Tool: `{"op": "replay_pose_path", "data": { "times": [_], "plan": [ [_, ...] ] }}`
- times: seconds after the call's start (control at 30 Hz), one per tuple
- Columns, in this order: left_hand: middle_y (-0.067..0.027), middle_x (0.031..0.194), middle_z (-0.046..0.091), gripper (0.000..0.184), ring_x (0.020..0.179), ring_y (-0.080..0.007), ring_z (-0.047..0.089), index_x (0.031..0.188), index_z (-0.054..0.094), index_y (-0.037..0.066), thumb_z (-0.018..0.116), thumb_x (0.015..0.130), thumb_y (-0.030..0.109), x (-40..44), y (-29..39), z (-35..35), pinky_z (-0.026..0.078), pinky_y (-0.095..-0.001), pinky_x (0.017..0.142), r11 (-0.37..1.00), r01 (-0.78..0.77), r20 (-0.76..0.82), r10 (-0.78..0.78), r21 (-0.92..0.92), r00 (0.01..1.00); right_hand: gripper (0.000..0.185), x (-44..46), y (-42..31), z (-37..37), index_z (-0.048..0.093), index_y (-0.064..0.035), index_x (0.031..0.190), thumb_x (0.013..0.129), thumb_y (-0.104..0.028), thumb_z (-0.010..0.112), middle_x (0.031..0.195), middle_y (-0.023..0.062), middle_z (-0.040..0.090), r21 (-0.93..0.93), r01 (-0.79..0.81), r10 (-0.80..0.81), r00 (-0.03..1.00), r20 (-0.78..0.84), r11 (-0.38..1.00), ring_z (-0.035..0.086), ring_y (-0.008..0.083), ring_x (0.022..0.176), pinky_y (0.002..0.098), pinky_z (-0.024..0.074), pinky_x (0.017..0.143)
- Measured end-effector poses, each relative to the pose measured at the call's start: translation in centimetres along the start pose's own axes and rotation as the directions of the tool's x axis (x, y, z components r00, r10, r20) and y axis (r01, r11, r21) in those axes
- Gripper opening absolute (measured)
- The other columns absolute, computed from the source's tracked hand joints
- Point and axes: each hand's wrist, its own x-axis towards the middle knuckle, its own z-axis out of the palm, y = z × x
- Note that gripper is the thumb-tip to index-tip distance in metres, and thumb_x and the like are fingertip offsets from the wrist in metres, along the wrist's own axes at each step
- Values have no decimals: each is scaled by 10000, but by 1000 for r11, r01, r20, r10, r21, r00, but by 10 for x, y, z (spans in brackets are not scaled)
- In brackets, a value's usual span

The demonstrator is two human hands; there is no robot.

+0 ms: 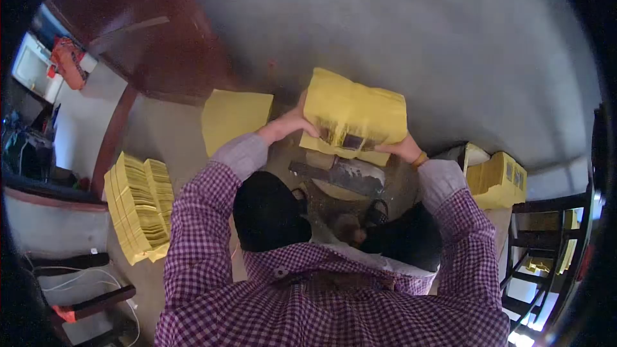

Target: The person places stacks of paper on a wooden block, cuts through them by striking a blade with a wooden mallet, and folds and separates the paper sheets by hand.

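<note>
Both of my hands hold a yellow paper bundle (357, 106) in front of me, near the grey wall. My left hand (292, 123) grips its left side, with the thumb on the near face. At the lower right corner is my right hand (405, 148), closed on the paper. Dark marks show on the near part of the bundle. Under it lies more yellow paper (315, 143), above a dark worn block (340, 177). To the left, a flat yellow sheet (236, 119) lies on the floor.
A tall stack of folded yellow paper (138, 205) stands at the left. Another yellow stack (498, 180) is at the right, beside a dark wooden rack (546, 241). Dark bars (103, 302) and a white cable (132, 305) are at the lower left.
</note>
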Motion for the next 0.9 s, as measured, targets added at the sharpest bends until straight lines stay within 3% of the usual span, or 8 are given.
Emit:
{"op": "replay_pose_path", "data": {
  "times": [0.07,0.1,0.17,0.3,0.43,0.5,0.6,0.9],
  "plan": [
    [-137,1361,307,910,1240,-221,338,1405,105,48,679,714,192,-4,28,0,296,-320,1013,866,-31,1,36,-500,999,833,0,-28,-1,244,-26,1340,734,-349,716,1285,123,419,441,-105,148,987,-65,892,423,226,1167,366,342,989],
    [-137,1361,307,910,1240,-221,338,1405,105,48,679,714,192,3,22,-2,296,-320,1013,863,-19,6,25,-505,1000,833,-2,-43,7,244,-26,1340,734,-349,716,1285,123,419,447,-115,160,985,-64,887,423,226,1167,366,342,989],
    [-113,1347,353,675,1213,-184,368,1351,289,32,632,795,205,33,9,-17,331,-322,982,825,81,56,-60,-559,997,657,7,-69,17,370,-50,1304,823,-445,581,1248,95,489,907,-198,418,908,27,371,480,208,1118,356,377,951],
    [-89,1334,401,516,1224,-188,367,1312,365,22,464,914,337,81,-32,-29,297,-313,1012,895,-96,-1,107,-436,994,575,42,-18,15,454,-94,1259,855,-502,490,1207,78,534,858,-24,398,892,-213,513,522,213,1079,343,424,885],
    [-98,1342,395,564,1229,-201,359,1321,347,10,333,945,431,87,-43,-26,284,-314,1020,939,-230,-65,221,-255,973,608,49,-21,3,441,-64,1260,858,-518,473,1224,105,518,915,-107,392,918,-59,388,484,219,1130,364,398,930],
    [-105,1358,378,628,1240,-206,339,1332,320,-3,267,943,486,58,14,-10,253,-318,1039,752,3,-62,-58,-660,996,617,43,-29,4,428,-60,1269,861,-523,463,1238,106,506,913,-28,351,928,-128,407,474,222,1141,370,391,940],
    [-119,1357,375,705,1246,-202,327,1331,327,-2,216,919,560,46,36,-19,245,-321,1040,693,99,-25,-166,-714,986,632,29,-60,10,405,-57,1283,867,-530,445,1261,106,485,917,64,291,937,-190,394,457,232,1160,381,380,953],
    [-75,1321,433,629,1210,-194,402,1298,394,40,381,897,524,69,-5,-16,300,-349,1010,824,13,-91,-78,-566,993,548,48,-37,11,444,-48,1244,873,-450,477,1220,102,522,941,-28,443,887,-132,337,496,258,1115,391,388,941]
  ]
}}
